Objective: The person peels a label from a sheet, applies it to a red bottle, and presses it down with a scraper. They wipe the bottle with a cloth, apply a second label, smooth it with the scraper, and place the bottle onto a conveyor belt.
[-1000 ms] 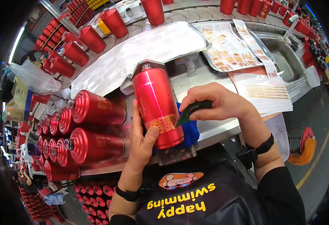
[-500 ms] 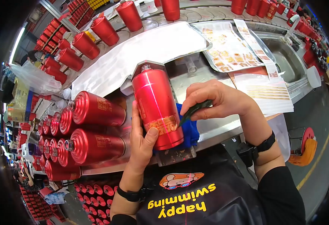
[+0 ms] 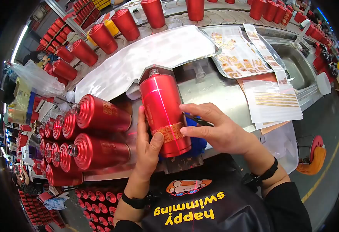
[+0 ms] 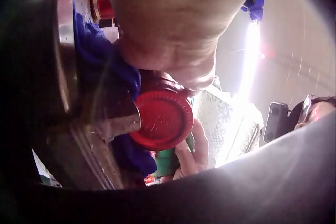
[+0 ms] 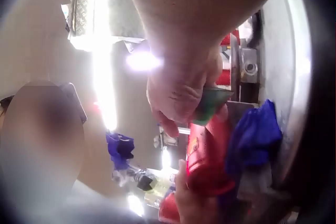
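Observation:
A red bottle (image 3: 162, 112) with a clear neck lies in a metal holder (image 3: 156, 69), a gold label (image 3: 168, 132) near its base. The left hand (image 3: 147, 150) grips the bottle's left side, thumb beside the label. At the right side, the right hand (image 3: 219, 129) touches the bottle with its fingertips and holds a dark green scraper (image 3: 200, 121), partly hidden in the palm. The right wrist view shows the green scraper (image 5: 211, 104) within the right hand (image 5: 181, 90). In the left wrist view the bottle's round red base (image 4: 164, 120) faces the camera.
More red bottles (image 3: 101, 151) lie stacked at the left. Behind are a white sheet (image 3: 138, 50), a tray of gold decals (image 3: 237, 58) and a conveyor with red bottles (image 3: 125, 24). A blue cloth (image 3: 196, 145) sits beside the holder, and a sink (image 3: 295, 62) at the right.
The right hand has moved left onto the bottle, its fingers extending and the scraper shifting back into the palm. The left hand keeps its hold. Conveyor bottles have moved right.

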Tool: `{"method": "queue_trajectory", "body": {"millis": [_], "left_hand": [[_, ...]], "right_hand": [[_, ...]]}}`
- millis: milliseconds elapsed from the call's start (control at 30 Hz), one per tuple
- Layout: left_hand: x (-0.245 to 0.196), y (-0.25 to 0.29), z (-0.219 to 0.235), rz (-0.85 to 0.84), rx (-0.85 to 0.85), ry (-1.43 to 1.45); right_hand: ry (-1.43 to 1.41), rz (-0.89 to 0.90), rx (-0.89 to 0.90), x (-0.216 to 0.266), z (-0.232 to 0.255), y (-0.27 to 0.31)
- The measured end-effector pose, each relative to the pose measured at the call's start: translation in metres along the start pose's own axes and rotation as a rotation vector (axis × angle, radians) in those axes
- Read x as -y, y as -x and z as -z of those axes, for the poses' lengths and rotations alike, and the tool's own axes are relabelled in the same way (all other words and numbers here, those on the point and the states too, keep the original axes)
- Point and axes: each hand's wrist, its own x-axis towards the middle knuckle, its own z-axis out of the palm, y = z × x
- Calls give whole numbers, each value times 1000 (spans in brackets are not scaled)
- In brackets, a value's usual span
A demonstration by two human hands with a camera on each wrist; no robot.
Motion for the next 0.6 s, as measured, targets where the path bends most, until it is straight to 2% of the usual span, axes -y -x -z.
{"method": "queue_trajectory", "body": {"millis": [100, 233, 600], "left_hand": [[-1, 0, 0, -8, -4, 1], [-2, 1, -1, -7, -20, 27], [-1, 0, -3, -47, -42, -58]], "right_hand": [[44, -20, -48, 4, -7, 1], [160, 95, -122, 4, -16, -6], [221, 64, -115, 4, -17, -9]]}}
